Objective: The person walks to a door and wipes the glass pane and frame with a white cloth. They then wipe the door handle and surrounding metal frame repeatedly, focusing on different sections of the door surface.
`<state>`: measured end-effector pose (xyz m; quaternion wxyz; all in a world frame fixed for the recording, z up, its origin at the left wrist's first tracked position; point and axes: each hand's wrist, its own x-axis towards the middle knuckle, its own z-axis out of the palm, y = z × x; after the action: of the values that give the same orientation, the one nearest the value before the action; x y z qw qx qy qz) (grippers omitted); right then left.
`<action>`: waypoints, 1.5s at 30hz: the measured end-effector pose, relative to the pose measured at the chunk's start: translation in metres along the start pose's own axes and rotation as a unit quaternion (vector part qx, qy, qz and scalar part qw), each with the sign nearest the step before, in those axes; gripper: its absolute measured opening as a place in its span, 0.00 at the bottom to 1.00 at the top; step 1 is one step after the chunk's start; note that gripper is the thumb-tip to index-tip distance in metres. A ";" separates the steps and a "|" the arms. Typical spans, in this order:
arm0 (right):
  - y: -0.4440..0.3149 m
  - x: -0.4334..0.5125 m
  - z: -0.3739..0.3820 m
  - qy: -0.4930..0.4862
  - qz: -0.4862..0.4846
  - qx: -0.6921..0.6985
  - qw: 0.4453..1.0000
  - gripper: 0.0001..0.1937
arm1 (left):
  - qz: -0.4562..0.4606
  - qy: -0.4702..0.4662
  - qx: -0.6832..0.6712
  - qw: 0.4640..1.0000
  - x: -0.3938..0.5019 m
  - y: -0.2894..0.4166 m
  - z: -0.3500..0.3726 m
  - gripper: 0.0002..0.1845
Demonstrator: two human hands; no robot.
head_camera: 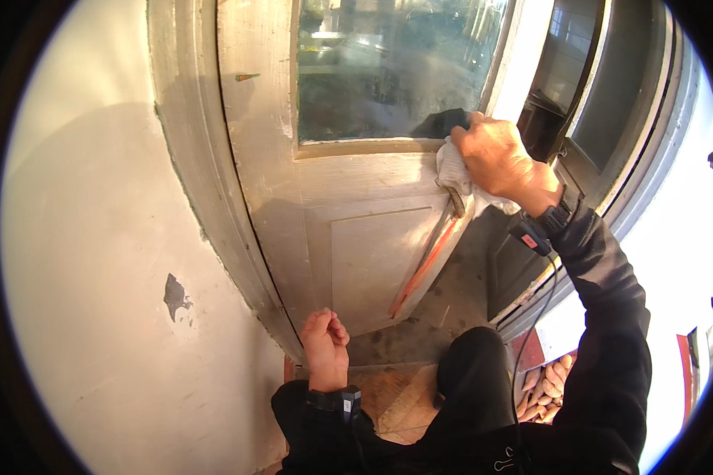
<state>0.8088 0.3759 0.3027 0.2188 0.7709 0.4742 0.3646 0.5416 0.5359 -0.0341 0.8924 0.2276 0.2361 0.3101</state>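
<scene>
My right hand grips a bunched white cloth against the free edge of a painted door, just under the lower right corner of its glass pane. Below the cloth, the curved end of a worn door handle sticks out; the rest of it is covered. Lower down, my left hand hangs in front of the door's bottom part, fingers curled, with nothing visible in it. The door stands ajar, and an orange-red strip runs along its lower edge.
A second door leaf with glass stands at the right, beyond the gap. The plastered wall rises close on the left. Several sweet potatoes lie on the ground at lower right. My bent knee is near the threshold.
</scene>
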 end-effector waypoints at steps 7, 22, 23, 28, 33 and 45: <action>-0.085 0.079 -0.050 0.250 -0.126 0.323 0.904 0.21 | 0.007 0.006 -0.001 1.000 0.000 0.001 0.004 0.06; -0.010 0.067 -0.070 0.020 -0.147 0.049 0.988 0.19 | 0.005 -0.021 0.025 0.999 0.001 0.000 -0.003 0.07; -0.005 0.062 -0.072 0.102 -0.136 0.074 0.983 0.20 | 0.012 -0.018 0.021 1.000 0.001 0.000 -0.003 0.07; -0.052 0.076 -0.073 0.289 -0.093 0.169 0.938 0.13 | -0.007 -0.006 0.014 1.000 0.008 -0.007 0.004 0.07; -0.094 0.091 -0.053 0.252 -0.137 0.137 0.948 0.08 | -0.011 -0.016 0.015 1.000 0.013 -0.018 0.007 0.07; 0.020 0.005 0.007 0.237 -0.150 0.006 0.960 0.11 | -0.005 0.002 0.041 0.999 0.000 -0.017 0.013 0.09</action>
<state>0.8274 0.3709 0.3137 0.1474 0.5837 0.6249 0.4970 0.5565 0.5209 -0.0328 0.8835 0.2620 0.2514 0.2961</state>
